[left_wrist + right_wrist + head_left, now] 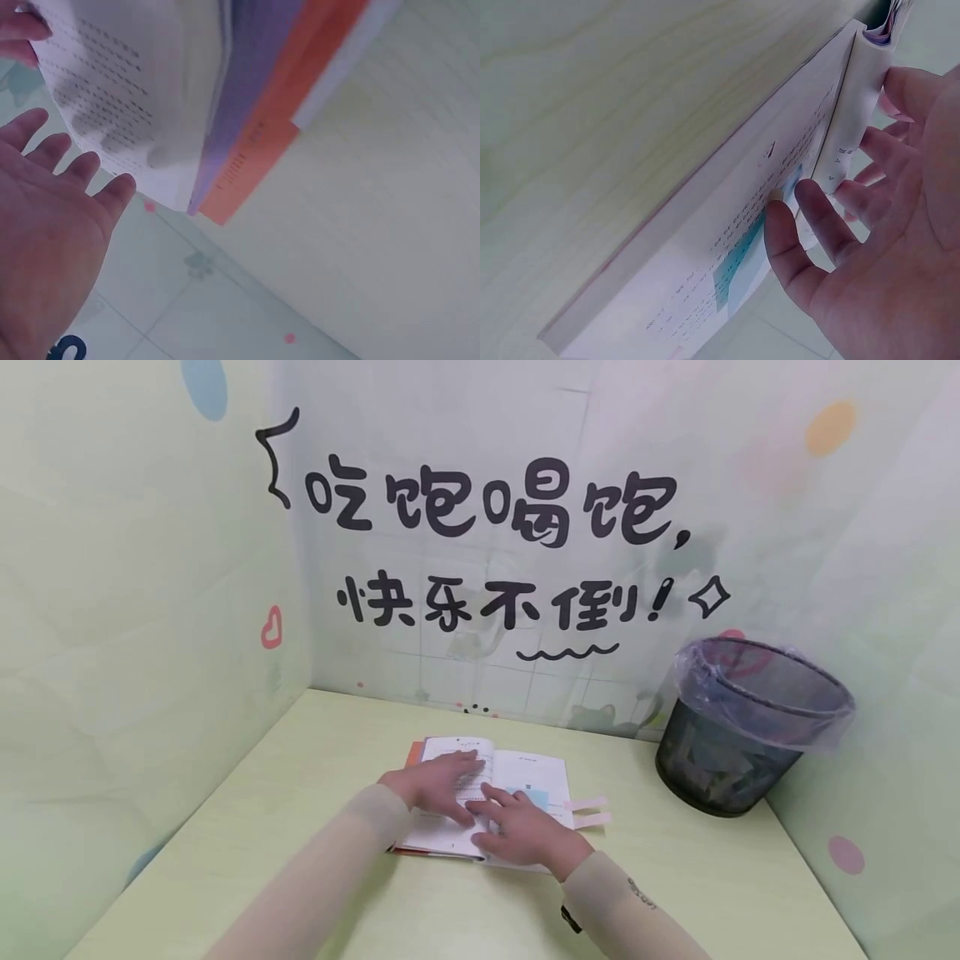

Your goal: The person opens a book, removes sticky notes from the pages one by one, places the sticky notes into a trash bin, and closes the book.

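An open book (pixel 525 767) lies on the table, its printed pages facing up. My left hand (pixel 442 781) rests over the left page with its fingers extended. In the left wrist view its fingers (pixel 116 191) show loosely spread beside the printed page (pixel 112 82). My right hand (pixel 525 831) lies across the inner fold and the right page, fingers spread and slightly bent. A light blue sticky note (pixel 538 797) is on the right page, and pink tabs (pixel 592 819) stick out past its edge. An orange cover edge (pixel 247 169) shows under the left pages.
A black mesh wastebasket (pixel 723 760) with a translucent purple liner (pixel 720 697) stands at the table's back right. Printed walls (pixel 480 685) with large lettering enclose the pale yellow-green table (pixel 465 918) at the back and both sides.
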A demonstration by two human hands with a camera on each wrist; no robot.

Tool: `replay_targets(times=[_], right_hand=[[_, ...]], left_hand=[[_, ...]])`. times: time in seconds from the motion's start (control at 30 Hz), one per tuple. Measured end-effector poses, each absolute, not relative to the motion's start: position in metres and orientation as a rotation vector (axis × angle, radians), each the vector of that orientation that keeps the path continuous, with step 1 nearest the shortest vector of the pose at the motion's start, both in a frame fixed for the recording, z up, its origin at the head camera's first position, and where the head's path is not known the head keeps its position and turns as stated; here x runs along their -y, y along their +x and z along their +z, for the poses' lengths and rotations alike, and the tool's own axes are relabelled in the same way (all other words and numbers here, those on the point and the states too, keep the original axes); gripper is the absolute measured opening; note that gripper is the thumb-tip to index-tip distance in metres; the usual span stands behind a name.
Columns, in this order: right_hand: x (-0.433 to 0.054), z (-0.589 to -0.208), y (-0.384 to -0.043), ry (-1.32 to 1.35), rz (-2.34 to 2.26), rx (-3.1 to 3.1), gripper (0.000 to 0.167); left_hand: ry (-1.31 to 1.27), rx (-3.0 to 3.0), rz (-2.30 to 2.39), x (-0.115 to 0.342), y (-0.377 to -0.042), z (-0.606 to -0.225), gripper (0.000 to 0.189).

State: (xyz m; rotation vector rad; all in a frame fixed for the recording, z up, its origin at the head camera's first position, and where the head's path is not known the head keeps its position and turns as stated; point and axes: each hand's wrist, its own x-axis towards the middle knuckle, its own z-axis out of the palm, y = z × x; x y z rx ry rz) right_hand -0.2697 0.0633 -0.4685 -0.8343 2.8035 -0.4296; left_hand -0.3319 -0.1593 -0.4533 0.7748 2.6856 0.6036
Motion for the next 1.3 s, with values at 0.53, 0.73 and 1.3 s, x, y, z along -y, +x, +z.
replay_targets(times=[0.53,0.73,1.3], right_hand=[[-0.064,-0.473,-0.272,-0.852,-0.392,-2.816,0.061],[-0.066,-0.475,-0.271,-0.861,-0.388,-2.816,0.061],[-0.067,-0.477,-0.269,-0.86,-0.407,-2.819,0.06]], left_hand=[[0.725,-2.618,0.578,0.137,-0.332,-0.454,0.105],[0.716,-2.627,0.581,0.133,-0.333,-0.46,0.102],[0.683,-2.652,0.618,0.131,-0.327,-0.463,0.101]])
